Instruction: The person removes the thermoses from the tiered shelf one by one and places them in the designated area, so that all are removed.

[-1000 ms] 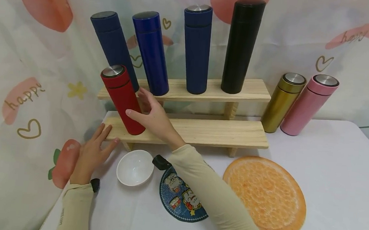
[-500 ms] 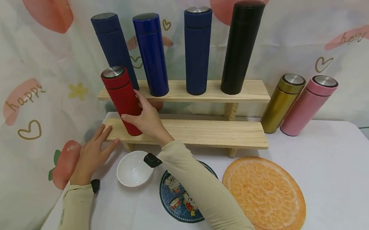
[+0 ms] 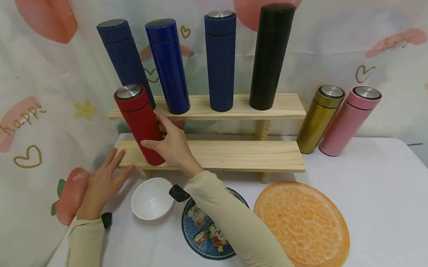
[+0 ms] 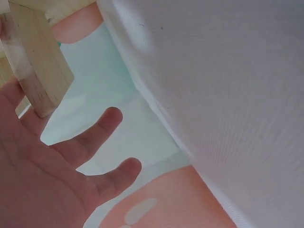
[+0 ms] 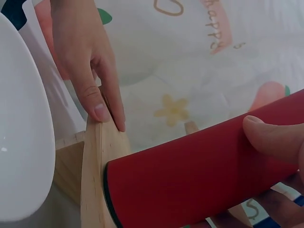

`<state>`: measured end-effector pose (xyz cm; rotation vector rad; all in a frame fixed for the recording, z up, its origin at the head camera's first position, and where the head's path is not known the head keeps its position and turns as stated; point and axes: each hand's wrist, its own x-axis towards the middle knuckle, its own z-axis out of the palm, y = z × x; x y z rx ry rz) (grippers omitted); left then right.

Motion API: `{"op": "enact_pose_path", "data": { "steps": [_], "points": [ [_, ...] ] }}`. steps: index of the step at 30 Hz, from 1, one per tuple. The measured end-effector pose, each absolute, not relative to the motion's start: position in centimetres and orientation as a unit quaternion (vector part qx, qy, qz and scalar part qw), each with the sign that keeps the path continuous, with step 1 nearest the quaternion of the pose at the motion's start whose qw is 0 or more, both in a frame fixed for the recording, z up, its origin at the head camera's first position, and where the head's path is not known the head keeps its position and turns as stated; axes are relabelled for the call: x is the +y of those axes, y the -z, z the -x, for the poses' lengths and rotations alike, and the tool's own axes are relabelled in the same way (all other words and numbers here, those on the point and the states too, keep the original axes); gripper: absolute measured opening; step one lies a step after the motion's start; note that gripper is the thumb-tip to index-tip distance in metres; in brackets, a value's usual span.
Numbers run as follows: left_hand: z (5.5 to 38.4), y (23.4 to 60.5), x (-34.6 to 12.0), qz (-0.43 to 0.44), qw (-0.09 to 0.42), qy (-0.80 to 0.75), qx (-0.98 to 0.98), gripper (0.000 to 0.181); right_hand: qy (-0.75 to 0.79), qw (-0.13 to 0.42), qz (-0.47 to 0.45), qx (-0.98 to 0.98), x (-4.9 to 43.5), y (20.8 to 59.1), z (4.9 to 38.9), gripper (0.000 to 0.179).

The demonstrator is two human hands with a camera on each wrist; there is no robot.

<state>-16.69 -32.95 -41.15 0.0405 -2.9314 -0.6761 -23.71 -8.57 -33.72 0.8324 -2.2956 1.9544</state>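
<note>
The right hand [image 3: 175, 145] holds the red bottle [image 3: 139, 121] around its lower body, thumb opposite fingers, probably for upright control. It stands near the left end of the lower shelf [image 3: 242, 154]. The left hand [image 3: 100, 187], fingers spread, touches that end, presumably for steadiness.

The right wrist view crops the red bottle [image 5: 199, 175], while the right sleeve [image 3: 246, 228] hides part of the blue mat [image 3: 200, 233].
</note>
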Motion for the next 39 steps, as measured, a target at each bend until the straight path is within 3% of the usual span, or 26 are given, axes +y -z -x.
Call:
{"op": "enact_pose_path", "data": {
  "steps": [19,39],
  "points": [
    [16.4,41.5,-33.0,0.007,0.102,0.222,-0.97,0.077,-0.653,0.028,-0.259,-0.711,-2.8,32.7,21.7,0.081],
    [16.3,41.4,-33.0,0.008,0.099,0.221,-0.97,0.078,-0.661,0.054,-0.23,-0.712,4.1,31.9,20.0,0.082]
  ]
}}
